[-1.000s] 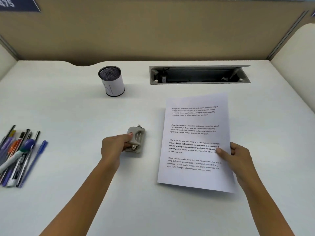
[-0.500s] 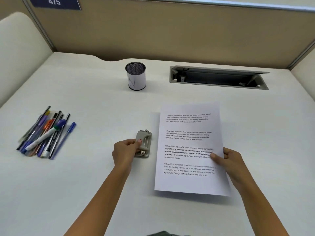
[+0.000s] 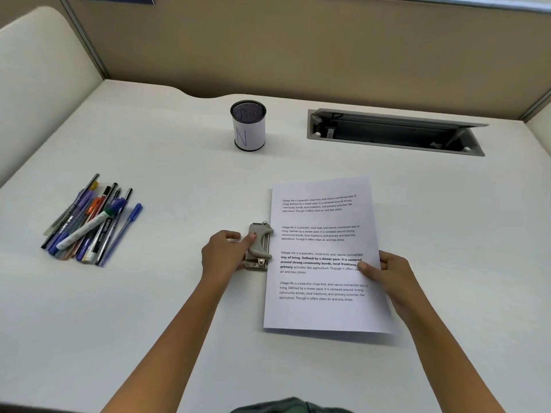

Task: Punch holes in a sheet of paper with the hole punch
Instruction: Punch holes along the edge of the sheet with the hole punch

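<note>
White desk, left hand gripping punch against paper's left edge, right hand pinching right edge, pens lying leftward.

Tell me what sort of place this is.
Most likely an office cubicle desk: tan partition walls enclose a white desk with a built-in cable tray, a mesh pen cup and a pile of pens.

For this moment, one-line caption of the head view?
Left hand steadies hole punch; right hand feeds printed sheet into it.
</note>
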The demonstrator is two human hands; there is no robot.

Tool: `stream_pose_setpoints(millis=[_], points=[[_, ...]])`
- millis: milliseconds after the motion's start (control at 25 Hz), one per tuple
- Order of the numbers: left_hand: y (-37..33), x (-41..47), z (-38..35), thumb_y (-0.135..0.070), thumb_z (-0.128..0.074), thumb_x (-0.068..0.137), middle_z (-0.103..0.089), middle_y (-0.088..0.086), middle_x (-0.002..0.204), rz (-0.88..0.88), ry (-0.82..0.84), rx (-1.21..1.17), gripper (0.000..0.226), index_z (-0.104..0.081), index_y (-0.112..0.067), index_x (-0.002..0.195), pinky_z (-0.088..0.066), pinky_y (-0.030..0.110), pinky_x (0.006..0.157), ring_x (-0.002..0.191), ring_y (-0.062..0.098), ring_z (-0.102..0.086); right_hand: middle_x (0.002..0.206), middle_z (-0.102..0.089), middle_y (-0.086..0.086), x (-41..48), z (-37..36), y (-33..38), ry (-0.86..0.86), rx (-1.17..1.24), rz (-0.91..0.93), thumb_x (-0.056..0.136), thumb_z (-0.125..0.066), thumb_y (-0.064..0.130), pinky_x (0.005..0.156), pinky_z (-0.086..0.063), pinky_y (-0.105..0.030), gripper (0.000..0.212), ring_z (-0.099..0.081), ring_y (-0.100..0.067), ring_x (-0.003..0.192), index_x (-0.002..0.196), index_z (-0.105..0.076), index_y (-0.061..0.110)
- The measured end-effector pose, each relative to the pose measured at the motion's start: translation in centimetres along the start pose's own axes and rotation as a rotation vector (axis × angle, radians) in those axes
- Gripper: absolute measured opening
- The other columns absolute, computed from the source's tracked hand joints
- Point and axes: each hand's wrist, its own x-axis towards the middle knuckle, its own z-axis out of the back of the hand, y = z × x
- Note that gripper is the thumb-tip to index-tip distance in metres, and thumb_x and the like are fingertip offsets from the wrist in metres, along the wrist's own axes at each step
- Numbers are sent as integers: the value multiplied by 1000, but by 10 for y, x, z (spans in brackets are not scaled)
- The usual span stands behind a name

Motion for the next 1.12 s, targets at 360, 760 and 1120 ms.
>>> stream_pose_setpoints(millis=[360, 760, 1120], points=[[-1, 3, -5, -33, -75, 78, -71, 8, 97, -16, 44, 18, 25, -70, -15, 94, -61, 43, 73, 82, 27, -71, 98, -77, -8, 2, -8, -5, 20, -4, 6, 84, -71, 9, 82, -58, -40, 26, -74, -27, 86, 110, -69, 10], [-2, 6, -4, -30, -77, 77, -72, 9, 92, -20, 72, 3, 25, -71, -13, 94, -61, 45, 71, 72, 26, -72, 99, -76, -8, 1, -10, -9, 34, -25, 13, 85, -70, 9, 86, -57, -44, 25, -74, -29, 89, 110, -69, 11], [-2, 5, -2, -25, -77, 78, -73, 10, 93, -19, 99, -13, 24, -71, -10, 95, -61, 42, 69, 74, 25, -72, 103, -75, -11, 2, -11, -10, 36, -5, 18, 85, -70, 8, 87, -57, -46, 28, -73, -30, 92, 113, -68, 9]])
